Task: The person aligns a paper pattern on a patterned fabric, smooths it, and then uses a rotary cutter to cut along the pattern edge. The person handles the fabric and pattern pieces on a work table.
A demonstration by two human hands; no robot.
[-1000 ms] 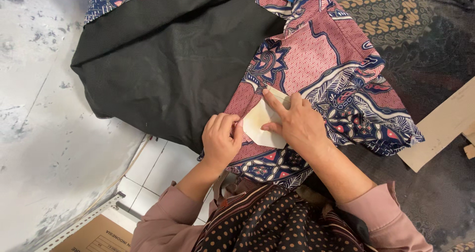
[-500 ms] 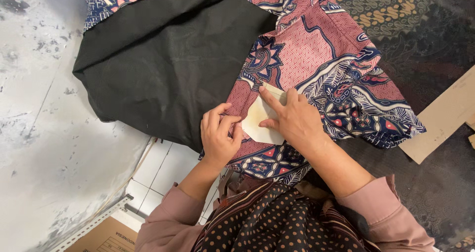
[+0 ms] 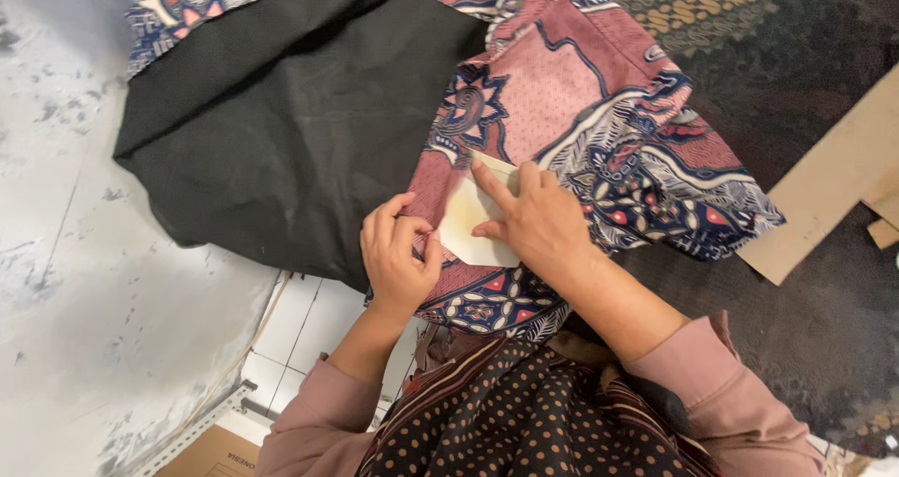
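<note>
Two hands at work on a batik shirt [image 3: 581,112], patterned in dusty pink and navy. Nearest, below the shirt's hem, a brown polka-dot garment [image 3: 524,421]. Left hand [image 3: 398,257] curled at the shirt's left edge, fingertips pinching the cloth there. Right hand [image 3: 538,220] laid flat, fingers spread, pressing down a cream paper template [image 3: 473,224] on the shirt's lower part; not clenched. Left of the shirt, black fabric [image 3: 290,131] spread wide, partly under it. Right of the shirt, a cardboard piece [image 3: 833,187] on dark patterned carpet [image 3: 805,56].
</note>
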